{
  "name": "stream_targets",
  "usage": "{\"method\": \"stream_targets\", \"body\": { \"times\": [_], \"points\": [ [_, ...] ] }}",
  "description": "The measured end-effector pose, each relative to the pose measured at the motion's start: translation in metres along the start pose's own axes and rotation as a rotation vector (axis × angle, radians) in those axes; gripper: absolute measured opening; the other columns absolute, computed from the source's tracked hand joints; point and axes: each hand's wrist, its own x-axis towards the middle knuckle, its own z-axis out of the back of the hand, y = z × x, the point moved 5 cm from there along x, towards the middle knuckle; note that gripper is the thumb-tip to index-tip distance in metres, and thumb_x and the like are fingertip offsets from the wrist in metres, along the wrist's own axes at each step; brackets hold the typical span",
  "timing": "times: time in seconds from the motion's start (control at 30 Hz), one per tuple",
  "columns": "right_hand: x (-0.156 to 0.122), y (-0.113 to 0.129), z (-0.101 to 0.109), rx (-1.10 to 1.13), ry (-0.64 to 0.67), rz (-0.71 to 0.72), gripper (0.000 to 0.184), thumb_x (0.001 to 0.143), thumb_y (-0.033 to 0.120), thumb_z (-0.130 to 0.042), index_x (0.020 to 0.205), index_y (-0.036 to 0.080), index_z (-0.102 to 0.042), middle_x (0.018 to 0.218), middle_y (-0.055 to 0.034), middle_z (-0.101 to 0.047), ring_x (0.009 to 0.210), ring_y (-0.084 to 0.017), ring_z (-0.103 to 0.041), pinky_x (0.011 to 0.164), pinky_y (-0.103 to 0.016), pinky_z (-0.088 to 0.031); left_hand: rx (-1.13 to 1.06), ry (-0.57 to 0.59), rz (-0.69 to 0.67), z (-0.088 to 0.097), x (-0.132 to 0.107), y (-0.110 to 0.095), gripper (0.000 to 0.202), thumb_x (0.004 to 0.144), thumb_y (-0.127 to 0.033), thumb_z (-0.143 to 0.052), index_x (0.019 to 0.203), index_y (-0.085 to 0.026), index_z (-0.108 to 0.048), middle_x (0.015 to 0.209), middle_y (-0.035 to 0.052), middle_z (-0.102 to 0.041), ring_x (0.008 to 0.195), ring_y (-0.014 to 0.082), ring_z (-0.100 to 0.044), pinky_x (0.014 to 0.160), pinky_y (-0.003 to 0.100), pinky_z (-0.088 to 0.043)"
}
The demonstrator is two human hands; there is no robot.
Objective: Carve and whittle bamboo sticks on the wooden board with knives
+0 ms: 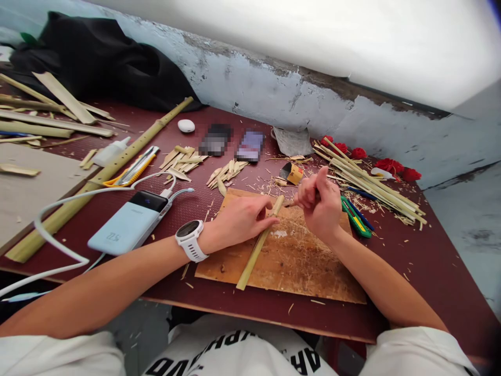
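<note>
My left hand (250, 218), with a white watch on its wrist, pinches a pale green bamboo strip (253, 261) between thumb and fingers. The strip slants over a worn wooden board (313, 271), its lower end towards me. Just right of its upper end, my right hand (319, 203) is closed with the thumb up. A thin dark tip (289, 204) pokes out from these fingers towards the strip; the rest of that tool is hidden in the fist. Beside the right wrist lies a green utility knife (355, 216).
Bundled thin bamboo sticks (371, 183) and red flowers (387, 166) lie at the right. Bamboo chips (229, 171), a tape roll (291, 173) and two blurred phones (250, 145) are behind the board. A power bank (129, 222), yellow cutter (136, 166) and long bamboo pole (117, 169) lie left.
</note>
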Motion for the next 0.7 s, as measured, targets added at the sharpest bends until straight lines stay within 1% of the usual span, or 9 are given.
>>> {"method": "stream_targets", "body": {
  "times": [0.07, 0.1, 0.13, 0.2, 0.23, 0.3, 0.4, 0.53, 0.7],
  "points": [
    [-0.001, 0.001, 0.0, -0.01, 0.005, 0.002, 0.07, 0.098, 0.068, -0.058, 0.053, 0.021, -0.033, 0.05, 0.0053, -0.026, 0.045, -0.009, -0.024, 0.046, -0.031, -0.021, 0.03, -0.01, -0.063, 0.0, 0.002, 0.001, 0.044, 0.098, -0.045, -0.069, 0.123, -0.01, -0.064, 0.118, 0.0162, -0.073, 0.109, 0.0292, -0.069, 0.093, 0.041, -0.055],
    [-0.001, 0.001, -0.001, -0.008, 0.025, -0.011, 0.072, 0.098, 0.07, -0.057, 0.052, 0.021, -0.03, 0.049, 0.0053, -0.024, 0.044, -0.009, -0.022, 0.046, -0.031, -0.02, 0.052, 0.003, -0.112, -0.001, 0.002, 0.0, 0.051, 0.098, -0.045, -0.068, 0.133, -0.009, -0.06, 0.138, 0.0214, -0.064, 0.128, 0.0345, -0.062, 0.106, 0.048, -0.051],
    [-0.001, 0.0, -0.002, -0.002, 0.052, -0.028, 0.074, 0.097, 0.071, -0.057, 0.051, 0.021, -0.027, 0.048, 0.0055, -0.022, 0.044, -0.009, -0.02, 0.046, -0.031, -0.018, 0.078, 0.032, -0.16, -0.002, 0.003, 0.0, 0.056, 0.1, -0.045, -0.064, 0.143, -0.01, -0.055, 0.155, 0.0238, -0.051, 0.144, 0.0388, -0.05, 0.117, 0.054, -0.043],
    [-0.001, 0.0, -0.005, 0.024, 0.11, -0.065, 0.077, 0.095, 0.073, -0.058, 0.052, 0.021, -0.023, 0.047, 0.0059, -0.017, 0.044, -0.009, -0.015, 0.046, -0.032, -0.016, 0.126, 0.117, -0.203, -0.008, 0.003, 0.001, 0.056, 0.105, -0.046, -0.054, 0.152, -0.017, -0.05, 0.171, 0.0214, -0.027, 0.159, 0.0433, -0.027, 0.127, 0.062, -0.028],
    [-0.002, 0.0, -0.007, 0.042, 0.138, -0.083, 0.078, 0.094, 0.075, -0.057, 0.052, 0.021, -0.022, 0.047, 0.0061, -0.015, 0.044, -0.009, -0.014, 0.047, -0.032, -0.015, 0.144, 0.154, -0.188, -0.01, 0.003, 0.003, 0.054, 0.107, -0.049, -0.05, 0.153, -0.02, -0.051, 0.174, 0.0195, -0.022, 0.16, 0.0445, -0.022, 0.128, 0.064, -0.025],
    [-0.003, -0.001, -0.009, 0.079, 0.19, -0.114, 0.078, 0.095, 0.077, -0.052, 0.051, 0.021, -0.02, 0.047, 0.006, -0.012, 0.043, -0.009, -0.012, 0.047, -0.033, -0.015, 0.164, 0.187, -0.144, -0.012, 0.003, 0.005, 0.057, 0.106, -0.058, -0.047, 0.151, -0.023, -0.054, 0.174, 0.0184, -0.023, 0.16, 0.0455, -0.022, 0.128, 0.066, -0.023],
    [-0.003, -0.001, -0.012, 0.117, 0.229, -0.132, 0.077, 0.097, 0.076, -0.046, 0.051, 0.021, -0.019, 0.047, 0.0059, -0.009, 0.043, -0.009, -0.01, 0.047, -0.033, -0.015, 0.165, 0.181, -0.121, -0.012, 0.003, 0.005, 0.075, 0.1, -0.073, -0.048, 0.151, -0.018, -0.054, 0.17, 0.0197, -0.032, 0.159, 0.0424, -0.028, 0.131, 0.06, -0.023],
    [0.0, -0.003, -0.012, 0.14, 0.175, -0.115, 0.075, 0.099, 0.072, -0.046, 0.051, 0.021, -0.017, 0.046, 0.0056, -0.01, 0.043, -0.01, -0.01, 0.047, -0.033, -0.016, 0.159, 0.18, -0.095, -0.014, 0.003, 0.008, 0.1, 0.094, -0.083, -0.046, 0.158, -0.006, -0.043, 0.165, 0.0229, -0.04, 0.157, 0.0386, -0.034, 0.132, 0.053, -0.024],
    [0.002, -0.009, -0.017, 0.214, 0.104, -0.114, 0.072, 0.099, 0.056, -0.057, 0.052, 0.021, -0.014, 0.045, 0.0064, -0.011, 0.042, -0.009, -0.009, 0.046, -0.032, -0.015, 0.176, 0.191, -0.081, -0.015, 0.004, 0.009, 0.105, 0.092, -0.086, -0.045, 0.158, -0.004, -0.042, 0.167, 0.0218, -0.038, 0.158, 0.0382, -0.033, 0.133, 0.051, -0.023]
  ]
}}
